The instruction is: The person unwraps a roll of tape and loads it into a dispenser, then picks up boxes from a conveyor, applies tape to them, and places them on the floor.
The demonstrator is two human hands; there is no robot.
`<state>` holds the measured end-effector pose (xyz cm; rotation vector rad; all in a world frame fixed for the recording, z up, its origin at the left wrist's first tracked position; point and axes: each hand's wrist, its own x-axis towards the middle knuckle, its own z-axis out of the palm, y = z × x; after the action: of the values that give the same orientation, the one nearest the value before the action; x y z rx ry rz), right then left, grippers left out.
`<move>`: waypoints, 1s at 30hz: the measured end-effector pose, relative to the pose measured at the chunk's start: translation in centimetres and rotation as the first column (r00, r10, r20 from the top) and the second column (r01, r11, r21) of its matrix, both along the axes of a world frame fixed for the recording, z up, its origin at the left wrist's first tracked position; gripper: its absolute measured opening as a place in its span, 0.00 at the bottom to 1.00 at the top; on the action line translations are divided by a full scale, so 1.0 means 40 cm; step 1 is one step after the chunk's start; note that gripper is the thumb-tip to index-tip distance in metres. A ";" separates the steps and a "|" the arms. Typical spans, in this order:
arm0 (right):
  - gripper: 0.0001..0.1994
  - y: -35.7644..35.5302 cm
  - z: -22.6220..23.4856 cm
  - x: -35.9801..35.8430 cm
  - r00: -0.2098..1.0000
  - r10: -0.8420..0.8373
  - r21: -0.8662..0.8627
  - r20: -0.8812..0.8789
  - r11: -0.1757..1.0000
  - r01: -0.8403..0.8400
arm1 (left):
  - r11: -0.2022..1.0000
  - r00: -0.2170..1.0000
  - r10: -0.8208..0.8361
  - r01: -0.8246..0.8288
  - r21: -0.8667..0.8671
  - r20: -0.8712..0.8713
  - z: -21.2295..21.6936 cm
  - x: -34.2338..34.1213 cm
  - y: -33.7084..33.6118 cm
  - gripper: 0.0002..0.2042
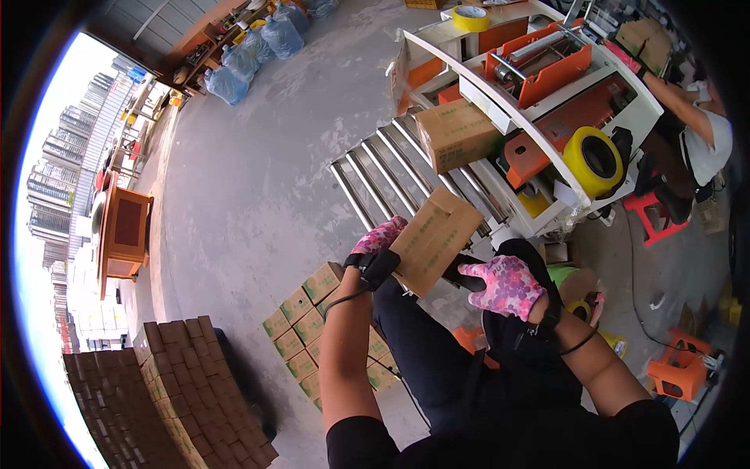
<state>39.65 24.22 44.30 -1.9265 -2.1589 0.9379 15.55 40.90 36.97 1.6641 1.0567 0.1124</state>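
Note:
A small brown cardboard box with faint green print is held tilted in front of me, above my knees. My left hand, in a pink patterned glove, is closed on its left edge. At the box's lower right edge is my right hand, in a matching glove, with its fingers bent toward the box. A dark part between those fingers and the box seems to touch the cardboard. The box hides part of both grips. Beyond it, a similar box rests on the rollers beside a white and orange taping machine.
Stacked small cartons stand on the floor left of my legs, and bigger brown stacks lie lower left. Tape rolls sit on the machine. A co-worker's arm reaches in at far right, near a red stool.

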 end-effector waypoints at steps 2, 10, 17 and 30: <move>0.25 0.061 0.034 0.003 0.992 -0.021 -0.103 -0.128 0.995 0.008 | 0.999 0.982 0.027 -0.031 0.020 0.186 -0.007 -0.027 -0.023 0.14; 0.22 0.160 0.033 -0.020 0.983 0.178 -0.223 -0.046 0.957 -0.184 | 0.986 0.917 0.073 -0.007 0.167 -0.391 -0.020 -0.037 -0.018 0.17; 0.15 0.122 0.024 -0.092 0.975 0.104 -0.028 0.196 0.995 -0.101 | 0.904 0.910 0.346 -0.258 0.339 -0.229 -0.091 -0.074 -0.049 0.18; 0.18 0.202 0.063 -0.052 0.995 0.068 -0.253 0.076 0.966 -0.047 | 0.896 0.887 0.415 -0.360 0.259 -0.201 -0.069 -0.038 -0.072 0.18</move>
<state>37.58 32.31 46.82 -2.0567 -2.2484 1.2147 14.01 38.02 34.20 1.6641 1.6187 0.2944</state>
